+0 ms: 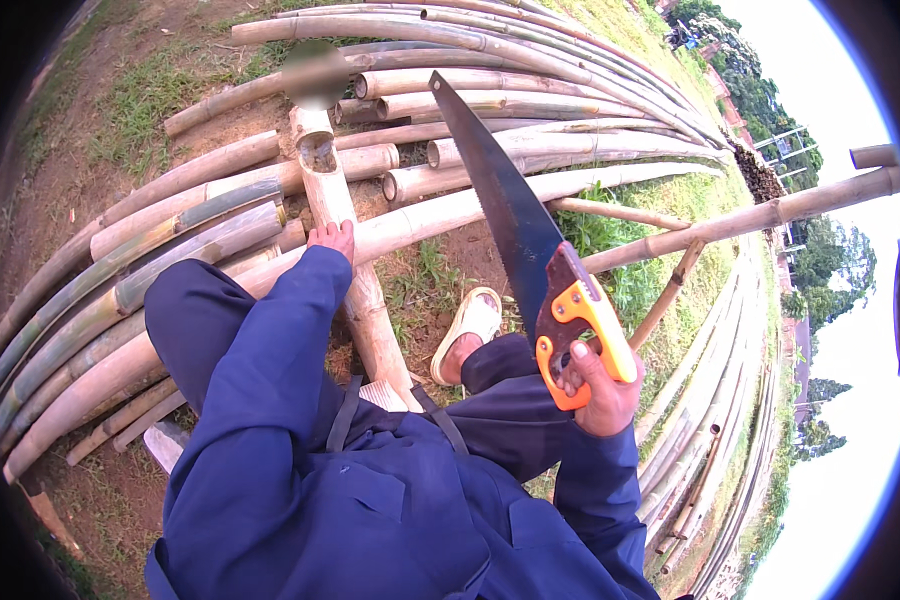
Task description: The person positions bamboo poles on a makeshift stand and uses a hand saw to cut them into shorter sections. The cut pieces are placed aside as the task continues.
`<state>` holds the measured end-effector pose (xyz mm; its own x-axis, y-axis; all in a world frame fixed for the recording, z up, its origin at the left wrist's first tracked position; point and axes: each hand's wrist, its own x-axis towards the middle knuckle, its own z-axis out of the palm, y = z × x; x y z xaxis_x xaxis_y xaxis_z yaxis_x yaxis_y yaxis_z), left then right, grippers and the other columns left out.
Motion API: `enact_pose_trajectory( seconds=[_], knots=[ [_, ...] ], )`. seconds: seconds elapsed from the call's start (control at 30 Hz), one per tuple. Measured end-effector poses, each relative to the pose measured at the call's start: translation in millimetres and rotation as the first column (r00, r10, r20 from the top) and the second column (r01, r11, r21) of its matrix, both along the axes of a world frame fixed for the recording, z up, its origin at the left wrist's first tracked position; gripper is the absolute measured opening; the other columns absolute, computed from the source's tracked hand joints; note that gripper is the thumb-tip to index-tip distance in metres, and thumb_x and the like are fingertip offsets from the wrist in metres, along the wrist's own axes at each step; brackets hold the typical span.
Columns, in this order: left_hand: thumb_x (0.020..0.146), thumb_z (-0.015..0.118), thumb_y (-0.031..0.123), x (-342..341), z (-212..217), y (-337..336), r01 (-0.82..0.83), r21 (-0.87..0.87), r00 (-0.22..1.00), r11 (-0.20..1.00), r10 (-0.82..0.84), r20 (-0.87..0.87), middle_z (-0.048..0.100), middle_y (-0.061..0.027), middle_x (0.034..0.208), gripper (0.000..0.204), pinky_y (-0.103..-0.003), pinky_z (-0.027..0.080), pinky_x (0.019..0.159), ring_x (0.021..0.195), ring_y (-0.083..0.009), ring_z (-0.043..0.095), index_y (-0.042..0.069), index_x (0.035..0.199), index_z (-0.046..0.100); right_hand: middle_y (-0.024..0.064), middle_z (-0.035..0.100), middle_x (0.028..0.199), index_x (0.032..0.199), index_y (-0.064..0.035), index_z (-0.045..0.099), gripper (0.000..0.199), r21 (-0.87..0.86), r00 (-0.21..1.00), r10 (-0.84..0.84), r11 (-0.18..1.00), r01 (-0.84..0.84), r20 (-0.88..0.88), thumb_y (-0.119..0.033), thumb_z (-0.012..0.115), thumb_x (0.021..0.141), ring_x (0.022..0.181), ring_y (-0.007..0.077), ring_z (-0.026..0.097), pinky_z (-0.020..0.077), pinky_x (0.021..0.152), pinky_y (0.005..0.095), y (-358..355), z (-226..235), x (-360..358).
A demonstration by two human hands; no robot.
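My right hand (607,395) grips a handsaw (510,205) by its orange and dark red handle. The wide dark blade is raised, its tip pointing up and left, and it touches no bamboo that I can make out. My left hand (332,238) holds down a long pale bamboo pole (425,215), fingers curled over its top. That pole passes across a thick bamboo piece (368,312) with a scooped-out notch near its far end. One end of this piece lies between my legs. My left palm and thumb are mostly hidden.
Several bamboo poles (460,85) lie at the far side, more (190,240) to the left, and another long stack (695,470) to the right. A raised bamboo rail (750,218) on a slanted prop stands at right. My sandalled foot (470,330) rests on grassy soil.
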<state>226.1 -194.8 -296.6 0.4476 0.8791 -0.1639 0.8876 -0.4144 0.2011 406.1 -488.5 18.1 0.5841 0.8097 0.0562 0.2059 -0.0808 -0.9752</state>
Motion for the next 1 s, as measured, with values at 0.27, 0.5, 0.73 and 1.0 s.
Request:
enact_pose_trajectory(
  seconds=[0.27, 0.5, 0.73, 1.0],
  knots=[
    [0.058, 0.093, 0.055, 11, 33, 16, 0.062, -0.245, 0.997, 0.967, -0.048, 0.063, 0.06, -0.0242, 0.129, 0.108, -0.047, 0.046, 0.109, 0.125, -0.0406, 0.058, -0.001, 0.137, 0.046, 0.0007, 0.062, 0.072, 0.117, 0.0062, 0.067, 0.027, -0.23, 0.969, 0.174, 0.95, -0.212, -0.177, -0.009, 0.073, 0.095, 0.058, 0.0062, 0.054, 0.0439, 0.053, 0.0232, 46, -65, 31],
    [0.058, 0.093, 0.052, 43, 30, 18, 0.107, -0.279, 0.994, 0.954, -0.107, 0.015, 0.063, -0.0215, 0.128, 0.096, -0.046, 0.049, 0.107, 0.125, -0.037, 0.06, -0.001, 0.129, 0.054, -0.0013, 0.064, 0.081, 0.128, 0.0045, 0.066, 0.035, -0.395, 0.955, 0.139, 0.888, -0.237, -0.262, -0.003, 0.072, 0.094, 0.064, 0.0047, 0.055, 0.0454, 0.058, 0.0211, 58, -99, 60],
    [0.062, 0.092, 0.043, 59, 33, 19, -0.009, -0.33, 0.999, 0.944, -0.007, -0.049, 0.072, -0.0223, 0.11, 0.079, -0.046, 0.055, 0.099, 0.109, -0.0378, 0.069, 0.001, 0.12, 0.059, 0.0023, 0.07, 0.099, 0.13, 0.0059, 0.064, 0.037, -0.358, 0.948, 0.173, 0.895, -0.265, -0.267, 0.002, 0.068, 0.094, 0.084, 0.0053, 0.06, 0.0493, 0.075, 0.0215, 40, -122, 57],
    [0.064, 0.087, 0.04, 57, 52, 20, 0.029, -0.304, 1.0, 0.952, -0.027, 0.012, 0.071, -0.0246, 0.109, 0.077, -0.048, 0.053, 0.098, 0.11, -0.0407, 0.068, -0.001, 0.121, 0.057, 0.0061, 0.072, 0.107, 0.126, 0.0066, 0.066, 0.033, -0.296, 0.951, 0.204, 0.916, -0.27, -0.233, 0.003, 0.068, 0.093, 0.097, 0.0096, 0.065, 0.0503, 0.089, 0.0241, 16, -127, 56]
  ],
)
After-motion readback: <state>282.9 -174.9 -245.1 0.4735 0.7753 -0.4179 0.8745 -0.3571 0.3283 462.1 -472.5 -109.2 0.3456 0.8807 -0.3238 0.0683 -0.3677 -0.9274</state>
